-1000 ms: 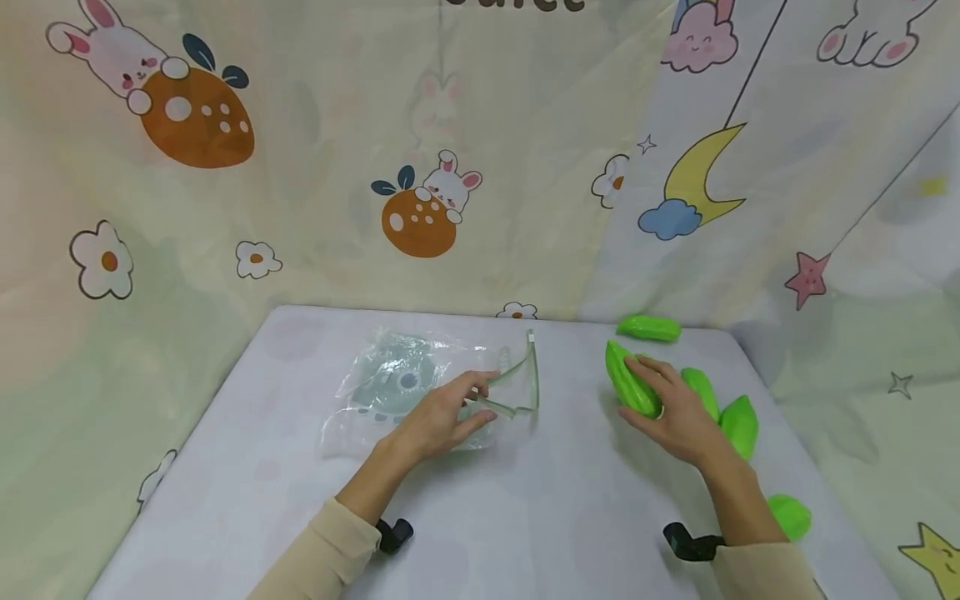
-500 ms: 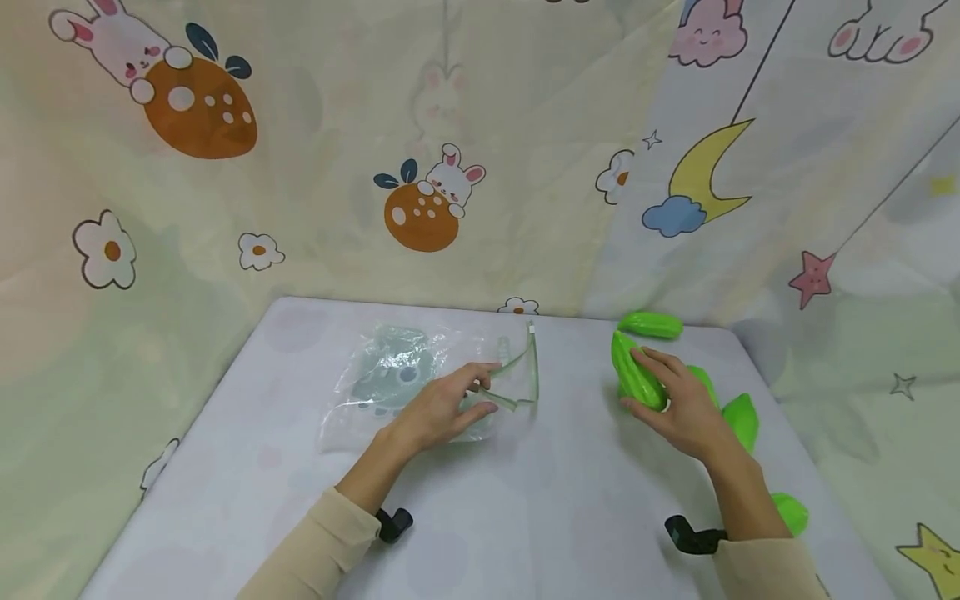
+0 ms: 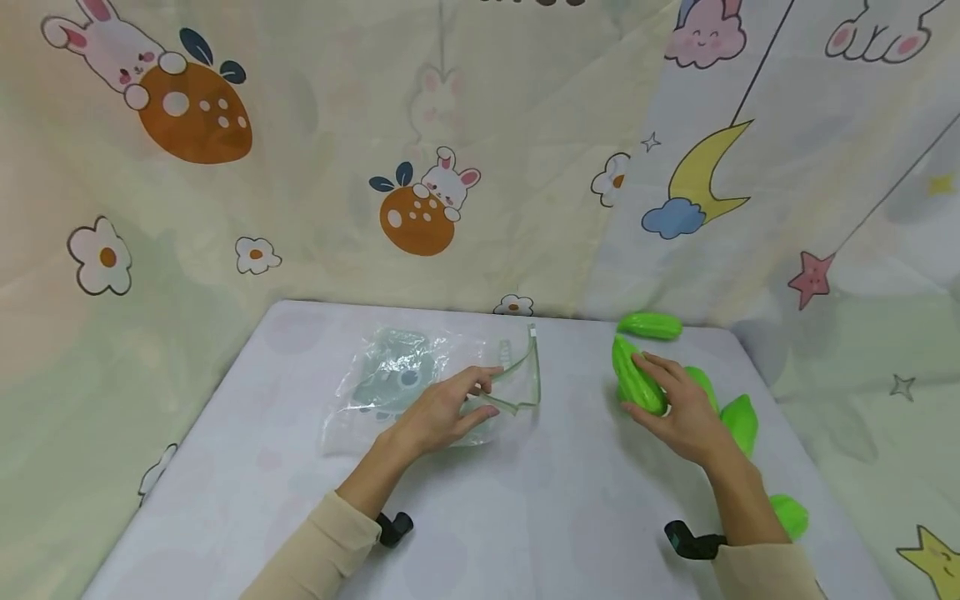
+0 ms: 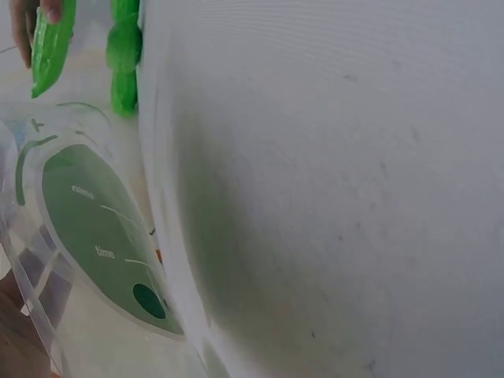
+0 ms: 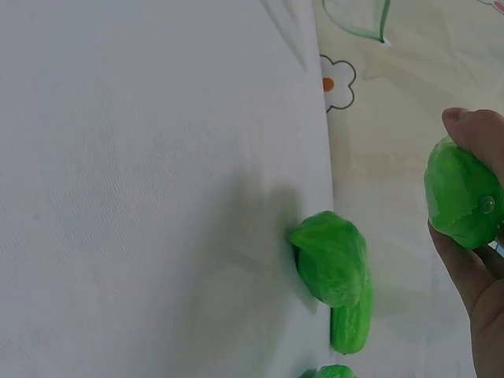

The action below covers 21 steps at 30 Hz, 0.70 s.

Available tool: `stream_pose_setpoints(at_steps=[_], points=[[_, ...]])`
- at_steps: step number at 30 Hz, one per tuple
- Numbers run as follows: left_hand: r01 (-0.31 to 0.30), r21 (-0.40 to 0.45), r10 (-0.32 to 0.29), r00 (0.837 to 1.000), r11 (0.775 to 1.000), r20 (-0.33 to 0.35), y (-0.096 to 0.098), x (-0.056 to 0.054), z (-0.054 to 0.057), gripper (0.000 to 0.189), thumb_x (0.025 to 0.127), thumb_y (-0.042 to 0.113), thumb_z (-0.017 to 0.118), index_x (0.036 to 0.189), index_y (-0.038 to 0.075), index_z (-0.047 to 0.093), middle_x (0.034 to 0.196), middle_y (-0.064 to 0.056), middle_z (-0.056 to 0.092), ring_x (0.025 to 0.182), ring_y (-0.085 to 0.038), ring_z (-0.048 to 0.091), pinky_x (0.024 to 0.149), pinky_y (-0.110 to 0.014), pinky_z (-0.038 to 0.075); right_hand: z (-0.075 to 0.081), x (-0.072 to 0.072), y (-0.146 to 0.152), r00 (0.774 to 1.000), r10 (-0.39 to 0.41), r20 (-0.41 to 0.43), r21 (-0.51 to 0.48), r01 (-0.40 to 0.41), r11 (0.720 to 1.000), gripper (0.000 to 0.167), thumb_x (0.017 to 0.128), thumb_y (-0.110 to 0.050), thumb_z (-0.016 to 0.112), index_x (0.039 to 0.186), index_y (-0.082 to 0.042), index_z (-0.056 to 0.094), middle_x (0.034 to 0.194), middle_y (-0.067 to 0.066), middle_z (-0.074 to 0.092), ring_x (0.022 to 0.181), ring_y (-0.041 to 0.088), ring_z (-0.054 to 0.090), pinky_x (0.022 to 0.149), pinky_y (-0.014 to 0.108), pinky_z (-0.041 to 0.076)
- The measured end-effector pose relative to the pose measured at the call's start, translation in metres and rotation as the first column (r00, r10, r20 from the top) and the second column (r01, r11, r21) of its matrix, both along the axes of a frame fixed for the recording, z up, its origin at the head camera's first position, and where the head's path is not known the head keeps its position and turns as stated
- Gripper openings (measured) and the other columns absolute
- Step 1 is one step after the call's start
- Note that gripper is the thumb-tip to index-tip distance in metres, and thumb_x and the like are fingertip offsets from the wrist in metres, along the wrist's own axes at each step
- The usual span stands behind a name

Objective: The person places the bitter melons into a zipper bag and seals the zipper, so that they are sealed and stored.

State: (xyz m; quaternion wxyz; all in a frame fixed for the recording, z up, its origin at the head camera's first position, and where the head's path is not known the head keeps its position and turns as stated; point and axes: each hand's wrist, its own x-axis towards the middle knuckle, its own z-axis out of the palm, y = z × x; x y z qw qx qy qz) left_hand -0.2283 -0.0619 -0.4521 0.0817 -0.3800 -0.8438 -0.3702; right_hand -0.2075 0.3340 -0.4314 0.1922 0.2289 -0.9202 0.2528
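My left hand [image 3: 442,408] holds the open mouth of a clear zip bag [image 3: 341,421] with a pale green cartoon print. The bag's green-edged mouth [image 3: 537,375] gapes toward the right. Printed words "name" and "time" show on its green label [image 4: 98,228] in the left wrist view. With thumb and fingers, my right hand [image 3: 684,417] grips a bright green, ridged, pointed toy vegetable [image 3: 636,375], raised above the table. The right wrist view shows the blunt end of this held toy vegetable [image 5: 465,193], with a small round mark on it.
Several similar green pieces lie on the right of the white table [image 3: 525,517]: one at the back edge [image 3: 651,325], others beyond my right hand [image 3: 741,423], and one by the right forearm [image 3: 790,515]. A printed cloth [image 3: 315,167] hangs behind the table.
My right hand has shifted the green toy vegetable slightly right and away from me. The left hand and the bag stay nearly in place; the head view drifts a little.
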Motion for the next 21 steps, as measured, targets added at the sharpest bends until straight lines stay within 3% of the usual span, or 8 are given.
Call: stream_pose_setpoints(at_steps=[6,14,21], points=[[0.008,-0.008,-0.008,1.0,1.0,0.0,0.0014,-0.0019,0.0034,0.024,0.099,0.028,0.071,0.109,0.018,0.051,0.153,0.003,0.054,0.113,-0.016,0.069,0.087,-0.034,0.059,-0.0001,0.0009,-0.0026,0.999,0.011,-0.049,0.003,-0.011,1.0,0.078,0.078,-0.008,0.088,0.148,-0.006,0.053,0.144,0.02,0.054,0.121,0.041,0.058,0.091,0.034,0.047],[0.008,-0.022,-0.007,1.0,1.0,0.028,0.0009,0.001,0.0026,0.025,0.099,0.027,0.072,0.11,0.019,0.051,0.153,0.006,0.054,0.112,-0.016,0.069,0.088,-0.034,0.059,-0.0017,0.0048,-0.0057,1.0,-0.029,-0.008,0.0,0.029,1.0,0.079,0.08,-0.012,0.087,0.15,-0.008,0.051,0.146,0.022,0.051,0.123,0.043,0.056,0.088,0.056,0.051],[0.008,-0.011,-0.007,1.0,1.0,0.019,-0.0019,0.0036,0.0024,0.026,0.098,0.028,0.072,0.11,0.018,0.051,0.153,0.005,0.054,0.111,-0.017,0.069,0.087,-0.035,0.059,-0.0032,0.0061,-0.0077,0.999,-0.031,-0.036,-0.011,0.031,0.999,0.079,0.077,-0.01,0.089,0.147,-0.007,0.053,0.145,0.021,0.053,0.121,0.039,0.058,0.089,0.038,0.049]])
